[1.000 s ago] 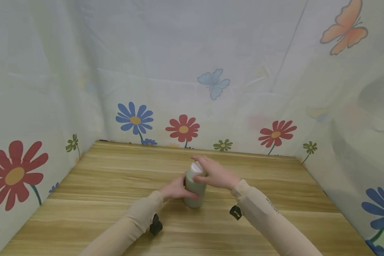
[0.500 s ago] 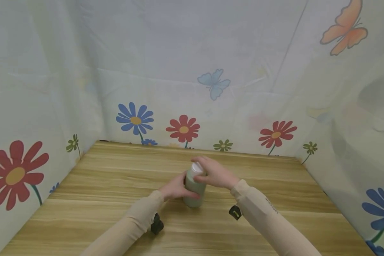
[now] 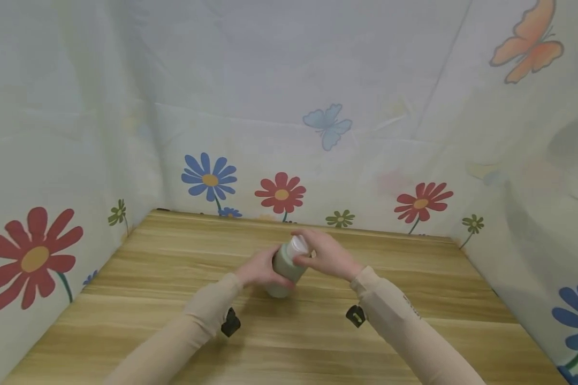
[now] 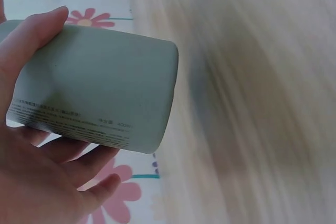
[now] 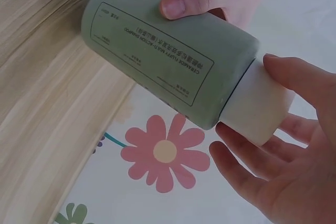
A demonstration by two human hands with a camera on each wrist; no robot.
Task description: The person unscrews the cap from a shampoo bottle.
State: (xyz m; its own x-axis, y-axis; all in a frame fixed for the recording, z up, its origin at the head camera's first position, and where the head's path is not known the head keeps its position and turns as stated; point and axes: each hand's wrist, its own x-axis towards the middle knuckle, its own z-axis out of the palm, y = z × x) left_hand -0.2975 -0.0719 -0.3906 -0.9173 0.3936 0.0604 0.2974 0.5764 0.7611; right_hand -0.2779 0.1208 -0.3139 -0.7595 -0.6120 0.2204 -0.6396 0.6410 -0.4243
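Note:
A pale green shampoo bottle [image 3: 286, 263] with a white cap [image 5: 257, 102] leans to the right over the wood-grain table, cap end up. Printed text on its front reads as shampoo in the right wrist view. My left hand [image 3: 260, 269] grips the bottle's body, thumb across one side and fingers beneath in the left wrist view. At the top, my right hand [image 3: 328, 255] pinches the cap between thumb and fingers. The bottle's base [image 4: 169, 98] stands out past the left hand, close over the table.
The wood-grain table [image 3: 212, 342] spreads out around both hands. Behind it and at both sides hangs a white curtain [image 3: 250, 80] printed with flowers and butterflies. Small black devices sit at the left wrist [image 3: 230, 323] and the right wrist [image 3: 355, 316].
The bottle has gone from nearly upright to tilted, its base swinging left and up. My left hand has moved slightly left and up with it; the right hand stays at the cap.

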